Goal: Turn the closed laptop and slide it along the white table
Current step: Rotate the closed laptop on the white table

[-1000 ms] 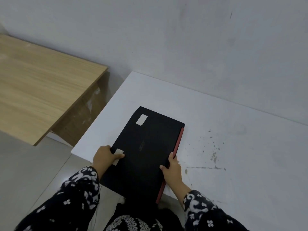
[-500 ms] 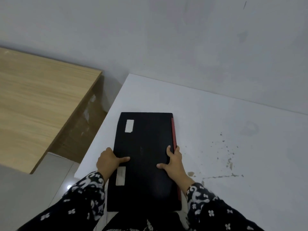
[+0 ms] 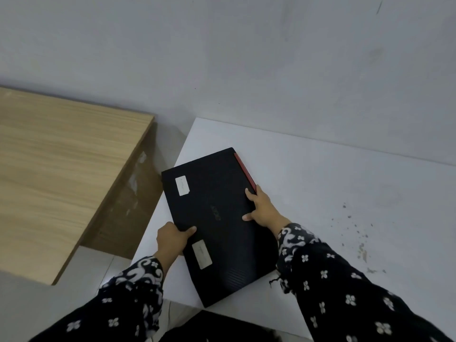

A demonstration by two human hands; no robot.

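A closed black laptop (image 3: 217,218) with a red strip along its right edge and two white stickers lies flat on the white table (image 3: 320,183), near the table's left edge. Its far end leans to the left, and its far left corner juts over the table's edge. My left hand (image 3: 172,239) grips the laptop's left edge, thumb on the lid. My right hand (image 3: 262,208) holds the right edge, just below the red strip. Both sleeves are dark with a white pattern.
A wooden table (image 3: 61,174) stands to the left, lower down, with a gap between it and the white table. A grey wall (image 3: 271,58) runs along the back. Dark specks and stains (image 3: 357,233) mark the white table on the right.
The laptop has turned anticlockwise, from leaning right to leaning left at its far end, and has moved further onto the table. Both hands stayed on its long edges.
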